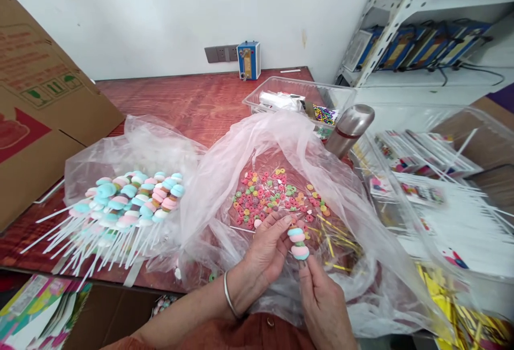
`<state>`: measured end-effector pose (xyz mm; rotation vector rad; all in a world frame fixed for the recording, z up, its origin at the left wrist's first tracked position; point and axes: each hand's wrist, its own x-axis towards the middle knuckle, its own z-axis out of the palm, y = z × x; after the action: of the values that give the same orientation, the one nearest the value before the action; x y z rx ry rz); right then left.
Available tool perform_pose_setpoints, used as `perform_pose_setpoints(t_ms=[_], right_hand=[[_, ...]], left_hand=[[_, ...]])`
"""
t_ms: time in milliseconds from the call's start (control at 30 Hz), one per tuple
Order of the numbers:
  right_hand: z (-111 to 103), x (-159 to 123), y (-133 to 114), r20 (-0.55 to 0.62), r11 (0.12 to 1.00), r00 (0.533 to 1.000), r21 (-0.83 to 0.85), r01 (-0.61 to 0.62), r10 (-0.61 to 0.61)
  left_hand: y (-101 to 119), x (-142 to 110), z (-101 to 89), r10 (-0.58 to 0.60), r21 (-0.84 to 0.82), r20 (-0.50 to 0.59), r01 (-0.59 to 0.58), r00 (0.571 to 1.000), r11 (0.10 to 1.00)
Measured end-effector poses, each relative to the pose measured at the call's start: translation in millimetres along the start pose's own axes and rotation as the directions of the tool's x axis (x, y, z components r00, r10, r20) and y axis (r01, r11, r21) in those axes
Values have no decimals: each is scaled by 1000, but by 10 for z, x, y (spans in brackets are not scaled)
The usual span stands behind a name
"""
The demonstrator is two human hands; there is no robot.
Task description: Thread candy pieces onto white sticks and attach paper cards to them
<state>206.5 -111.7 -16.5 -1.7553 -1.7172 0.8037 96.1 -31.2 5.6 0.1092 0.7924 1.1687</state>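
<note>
My left hand [268, 251] and my right hand [321, 302] meet over an open clear plastic bag [361, 221] of small coloured ring candies [265, 192]. Between them stands a candy skewer [299, 242] stacked with blue, pink and white marshmallow pieces and small rings. My right hand pinches the skewer from below; my left fingertips close on its top pieces. A silver bangle circles my left wrist. To the left, several finished marshmallow skewers [132, 200] with white sticks lie piled on another plastic bag.
A cardboard box [36, 104] stands at the left. A steel flask [348, 129] lies behind the bag, beside a clear tray [297, 93] of beads. Clear bins with white sticks and packets [437, 179] fill the right. A blue device [249, 60] sits by the wall sockets.
</note>
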Motion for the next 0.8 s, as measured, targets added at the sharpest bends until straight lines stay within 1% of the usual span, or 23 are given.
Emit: perform_pose_setpoints(t_ms=[133, 233, 333, 400, 433, 467, 500, 533, 567, 600, 633, 667, 700, 733, 767, 800], right_hand=[[19, -27, -38, 2, 1000, 1000, 22, -7, 7], [42, -39, -68, -19, 999, 999, 30, -39, 40], [27, -15, -67, 0, 998, 999, 57, -40, 40], [-33, 21, -50, -11, 995, 999, 84, -47, 48], [-80, 43, -40, -29, 994, 998, 95, -59, 62], [-134, 67, -31, -48, 992, 996, 105, -75, 80], [-191, 94, -24, -62, 990, 993, 114, -88, 95], [-244, 122, -22, -71, 988, 992, 124, -95, 105], [-285, 154, -27, -69, 986, 992, 136, -98, 108], [-309, 187, -40, -56, 984, 993, 151, -97, 107], [-310, 222, -63, -30, 981, 995, 173, -93, 100], [-285, 258, -95, 3, 976, 996, 198, -87, 88], [-237, 294, -134, 43, 972, 996, 221, -81, 73], [-166, 329, -178, 89, 969, 995, 237, -75, 55], [-80, 361, -223, 125, 968, 991, 240, -67, 37], [14, 390, -265, 156, 973, 988, 223, -56, 21]], left_hand=[[-7, -20, 22, -20, -3, -5, 20, 1000, 1000], [-63, -38, 17, -34, 4, 25, 34, 999, 999], [-116, -47, 10, -8, 23, 56, 7, 998, 1000], [-79, -34, -13, -10, 91, 69, 3, 998, 996], [-22, -20, -40, -1, 150, 75, -11, 997, 989], [61, -1, -79, 31, 235, 80, -49, 996, 971], [169, 20, -132, 85, 345, 93, -112, 992, 932], [292, 42, -197, 187, 477, 108, -216, 976, 852], [422, 63, -271, 295, 633, 151, -321, 944, 704], [547, 79, -347, 367, 778, 229, -396, 902, 487], [655, 91, -421, 366, 863, 330, -435, 870, 256], [739, 98, -487, 319, 888, 415, -456, 852, 61], [794, 99, -542, 258, 877, 478, -471, 839, -95], [821, 97, -583, 201, 850, 522, -484, 829, -210], [824, 92, -610, 159, 820, 550, -494, 820, -290], [810, 85, -626, 134, 792, 570, -499, 811, -351]])
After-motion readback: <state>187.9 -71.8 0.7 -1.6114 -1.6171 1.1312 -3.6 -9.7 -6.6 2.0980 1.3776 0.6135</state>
